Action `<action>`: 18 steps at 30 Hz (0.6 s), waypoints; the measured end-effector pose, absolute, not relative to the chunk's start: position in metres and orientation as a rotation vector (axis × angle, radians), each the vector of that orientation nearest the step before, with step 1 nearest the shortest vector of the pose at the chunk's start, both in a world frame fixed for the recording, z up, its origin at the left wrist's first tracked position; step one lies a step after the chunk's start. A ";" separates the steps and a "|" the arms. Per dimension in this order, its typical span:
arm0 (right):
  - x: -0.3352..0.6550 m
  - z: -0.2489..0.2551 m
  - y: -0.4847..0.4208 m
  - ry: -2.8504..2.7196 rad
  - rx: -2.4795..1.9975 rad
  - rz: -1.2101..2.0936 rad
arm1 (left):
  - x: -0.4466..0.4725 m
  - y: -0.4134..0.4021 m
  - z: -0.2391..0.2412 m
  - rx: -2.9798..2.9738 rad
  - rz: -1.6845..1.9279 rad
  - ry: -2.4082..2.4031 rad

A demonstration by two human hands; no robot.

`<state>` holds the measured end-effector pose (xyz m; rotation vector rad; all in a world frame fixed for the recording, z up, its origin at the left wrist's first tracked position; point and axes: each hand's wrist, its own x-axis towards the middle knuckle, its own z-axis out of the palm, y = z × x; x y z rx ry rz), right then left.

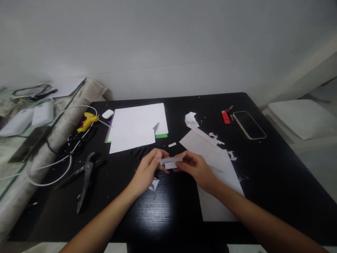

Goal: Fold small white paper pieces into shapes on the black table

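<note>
Above the middle of the black table, a small folded piece of white paper (171, 163) is held between both hands. My left hand (149, 167) pinches its left end, thumb on top. On its right end, my right hand (193, 167) has thumb and fingers closed. Just below my left hand lies another small folded paper (154, 184). Partly under my right forearm is a large white sheet (218, 196). Black-handled scissors (142, 151) lie behind my left hand, their blades partly covered by paper. A small white paper strip (172, 144) rests beyond the hands.
At the back left is a stack of white paper (134, 123) over coloured sheets. A yellow glue gun (88, 122) and pliers (88, 172) lie left. Crumpled paper (191, 120), paper scraps (232, 155), a red lighter (225, 117) and a phone (249, 125) are on the right.
</note>
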<state>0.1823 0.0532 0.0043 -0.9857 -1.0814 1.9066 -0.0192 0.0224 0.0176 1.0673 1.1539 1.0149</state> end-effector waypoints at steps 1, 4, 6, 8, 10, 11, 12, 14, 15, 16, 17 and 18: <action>0.182 0.004 0.053 -1.056 -1.011 1.898 | -0.019 0.022 0.016 1.017 1.061 1.105; 0.181 0.004 0.053 -1.001 -1.065 1.847 | -0.018 0.021 0.012 0.996 1.142 1.118; 0.181 0.003 0.053 -0.986 -1.066 1.831 | -0.016 0.020 0.010 1.048 1.158 1.190; 0.181 0.002 0.053 -0.984 -1.053 1.830 | -0.014 0.020 0.008 1.084 1.151 1.234; 0.181 0.001 0.052 -0.991 -1.041 1.834 | -0.013 0.020 0.007 1.094 1.129 1.261; 0.181 0.001 0.052 -0.995 -1.036 1.838 | -0.012 0.020 0.006 1.091 1.125 1.270; 0.181 0.001 0.052 -0.997 -1.028 1.842 | -0.012 0.020 0.006 1.082 1.133 1.274; 0.181 0.002 0.051 -0.995 -1.005 1.850 | -0.013 0.021 0.006 1.077 1.158 1.266; 0.181 0.002 0.051 -0.993 -0.995 1.852 | -0.014 0.021 0.006 1.089 1.166 1.256; 0.181 0.002 0.051 -0.994 -0.988 1.852 | -0.014 0.021 0.007 1.111 1.166 1.247; 0.181 0.003 0.051 -1.001 -0.985 1.848 | -0.015 0.021 0.007 1.143 1.157 1.243; 0.181 0.003 0.052 -1.011 -0.985 1.842 | -0.016 0.021 0.008 1.181 1.143 1.246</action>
